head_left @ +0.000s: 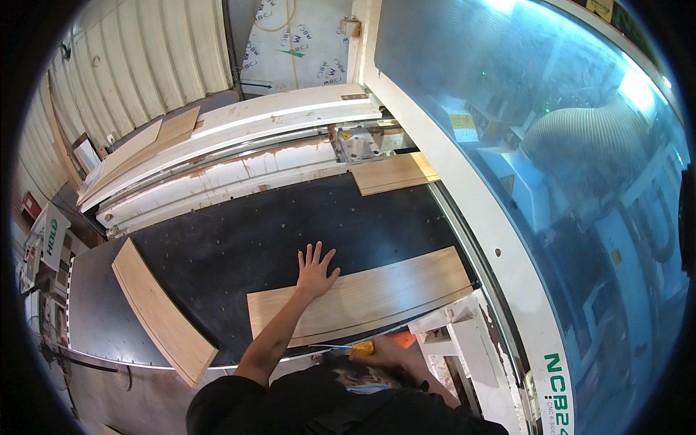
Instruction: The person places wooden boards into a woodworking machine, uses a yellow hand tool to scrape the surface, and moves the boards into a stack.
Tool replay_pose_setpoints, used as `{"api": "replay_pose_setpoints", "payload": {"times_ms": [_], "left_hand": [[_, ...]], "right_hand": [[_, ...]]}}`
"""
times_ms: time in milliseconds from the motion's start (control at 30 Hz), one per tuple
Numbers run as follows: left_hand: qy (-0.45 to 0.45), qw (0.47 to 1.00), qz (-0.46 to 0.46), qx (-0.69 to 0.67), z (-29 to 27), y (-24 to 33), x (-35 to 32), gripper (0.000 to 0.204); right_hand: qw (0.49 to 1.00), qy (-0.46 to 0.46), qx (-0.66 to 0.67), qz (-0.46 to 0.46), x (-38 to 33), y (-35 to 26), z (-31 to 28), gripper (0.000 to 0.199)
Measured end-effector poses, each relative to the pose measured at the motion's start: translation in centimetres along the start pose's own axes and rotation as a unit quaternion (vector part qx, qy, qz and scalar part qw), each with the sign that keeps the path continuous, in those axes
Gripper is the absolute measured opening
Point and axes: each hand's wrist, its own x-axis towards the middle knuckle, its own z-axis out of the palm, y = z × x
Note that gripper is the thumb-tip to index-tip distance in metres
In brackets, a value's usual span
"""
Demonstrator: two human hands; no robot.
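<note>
A light wooden board (384, 286) with a dark groove along its near edge lies on the black perforated table (239, 246) in front of me. Over its far edge my left hand (315, 278) is spread flat, fingers apart, holding nothing. At the near edge, my right hand (390, 352) is closed around a yellow-handled tool (362, 349). Its thin straight shaft points left, much like a screwdriver's; the exact kind is unclear. My body partly hides this hand. Another grooved board (161, 312) lies slanted at the left, its near end jutting over the table edge.
A third board (391, 174) reaches under the machine's white frame (464, 181) beside a metal clamp (357, 143). The blue see-through cover (580, 181) fills the right. Wooden strips (156, 138) rest along the white beam (290, 105) at the back. A white stand (464, 341) stands near right.
</note>
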Motion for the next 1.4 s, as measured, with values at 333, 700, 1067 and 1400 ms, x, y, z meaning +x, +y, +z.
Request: {"api": "replay_pose_setpoints", "payload": {"times_ms": [333, 700, 1067, 1400], "left_hand": [[-0.001, 1.0, -0.004, 0.004, 0.0, 0.1, 0.0, 0.066], [0.016, 1.0, 0.003, 0.007, 0.3, 0.0, 0.0, 0.066], [0.015, 1.0, -0.012, -0.002, -0.2, 0.2, 0.1, 0.064], [0.016, 1.0, -0.015, -0.005, -0.2, 0.6, 0.1, 0.056]], "right_hand": [[0.998, 0.046, 0.013, -0.038, 0.1, 0.8, 0.3, 0.067], [0.981, 0.17, 0.058, 0.08, -0.2, 2.0, -0.9, 0.059], [0.941, 0.316, 0.061, 0.102, -0.6, 5.2, -1.9, 0.062], [0.95, 0.266, 0.108, 0.122, -1.7, 2.6, -2.1, 0.067]]}}
